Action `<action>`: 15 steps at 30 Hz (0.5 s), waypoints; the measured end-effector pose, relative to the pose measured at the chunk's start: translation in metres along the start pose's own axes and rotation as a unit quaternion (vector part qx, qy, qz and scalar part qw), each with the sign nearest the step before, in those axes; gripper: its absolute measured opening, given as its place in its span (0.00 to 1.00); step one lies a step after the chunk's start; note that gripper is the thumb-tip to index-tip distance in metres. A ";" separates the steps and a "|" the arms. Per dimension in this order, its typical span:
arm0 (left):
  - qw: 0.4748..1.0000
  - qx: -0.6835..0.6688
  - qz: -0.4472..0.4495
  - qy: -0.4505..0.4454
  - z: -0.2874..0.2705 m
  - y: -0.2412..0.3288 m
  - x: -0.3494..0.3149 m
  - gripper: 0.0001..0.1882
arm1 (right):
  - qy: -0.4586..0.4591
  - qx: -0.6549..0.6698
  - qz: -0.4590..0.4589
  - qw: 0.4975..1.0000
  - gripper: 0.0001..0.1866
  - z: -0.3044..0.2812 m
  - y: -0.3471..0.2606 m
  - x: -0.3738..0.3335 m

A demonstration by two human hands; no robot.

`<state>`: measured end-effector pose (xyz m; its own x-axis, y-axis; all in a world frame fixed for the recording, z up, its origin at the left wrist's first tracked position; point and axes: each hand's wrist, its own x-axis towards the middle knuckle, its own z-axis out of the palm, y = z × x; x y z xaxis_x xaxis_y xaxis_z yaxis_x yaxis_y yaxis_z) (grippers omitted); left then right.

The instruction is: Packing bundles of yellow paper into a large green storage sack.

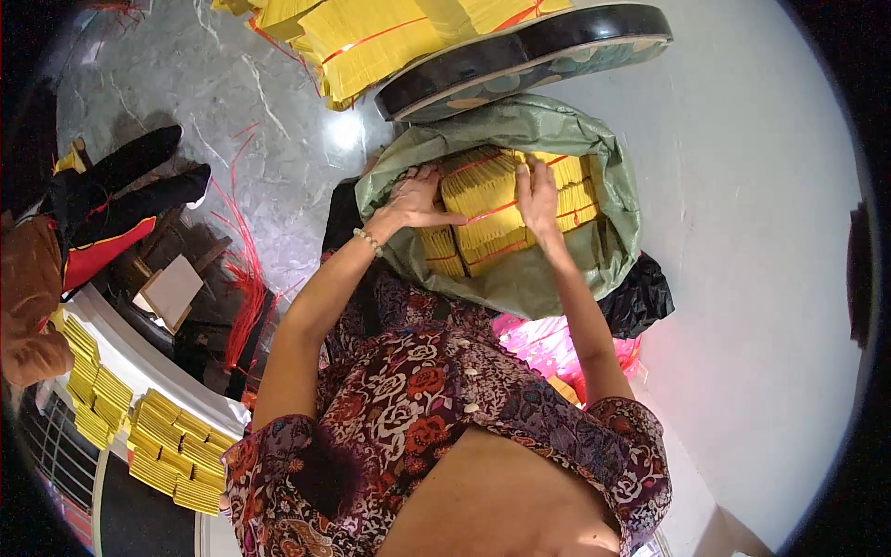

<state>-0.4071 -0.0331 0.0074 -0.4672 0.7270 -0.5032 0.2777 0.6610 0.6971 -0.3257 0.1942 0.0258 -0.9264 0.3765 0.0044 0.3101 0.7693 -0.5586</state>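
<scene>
A green woven sack [620, 200] stands with its mouth open in front of me. Inside it lie several bundles of yellow folded paper [492, 209], tied with red string. My left hand [416, 197] reaches in at the left, fingers spread and thumb stretched toward the bundles; some fingertips are hidden from view. My right hand [538, 195] rests on top of the bundles, its fingers extended over the paper. How deep the stack goes is hidden by the sack.
Beyond the sack is a cushioned black-rimmed seat [529, 60], with large yellow paper bundles [371, 42] behind it. Loose red strings [243, 269] trail on the grey floor at left. More yellow bundles [176, 446] lie at lower left, near another person's brown sleeve [30, 278].
</scene>
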 end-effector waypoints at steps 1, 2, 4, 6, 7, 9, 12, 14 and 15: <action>1.000 0.004 -0.001 -0.009 -0.002 0.004 0.001 0.62 | -0.097 -0.043 0.056 0.993 0.17 0.003 0.010 -0.005; 1.000 0.008 -0.003 -0.017 -0.004 0.009 0.002 0.61 | 0.051 -0.021 0.007 0.998 0.16 0.021 0.010 -0.020; 1.000 0.017 -0.015 0.009 0.005 0.000 0.004 0.59 | 0.114 -0.114 0.010 0.987 0.12 0.037 -0.006 -0.025; 0.999 0.026 -0.024 0.032 0.012 -0.009 0.009 0.57 | 0.085 -0.116 0.019 0.989 0.11 0.039 -0.007 -0.013; 0.999 0.008 -0.026 0.029 0.011 -0.013 0.014 0.55 | 0.057 -0.123 0.030 0.990 0.10 0.041 -0.007 -0.009; 0.993 -0.079 -0.053 -0.075 -0.006 0.005 0.018 0.49 | 0.064 -0.132 0.030 0.989 0.10 0.043 0.003 -0.007; 0.999 -0.002 -0.029 0.020 0.008 -0.007 0.013 0.49 | 0.071 -0.128 0.005 0.989 0.10 0.048 -0.003 -0.003; 0.998 -0.001 -0.009 0.060 0.016 -0.011 0.014 0.49 | 0.109 -0.098 -0.027 0.989 0.10 0.047 -0.005 -0.006; 0.999 0.023 -0.035 0.035 0.016 -0.004 0.015 0.49 | 0.109 -0.101 -0.022 0.989 0.10 0.046 -0.001 -0.009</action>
<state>-0.4018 -0.0220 -0.0107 -0.5438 0.6651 -0.5118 0.2792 0.7186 0.6369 -0.3274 0.1662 -0.0124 -0.8788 0.4255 0.2159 0.3273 0.8668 -0.3762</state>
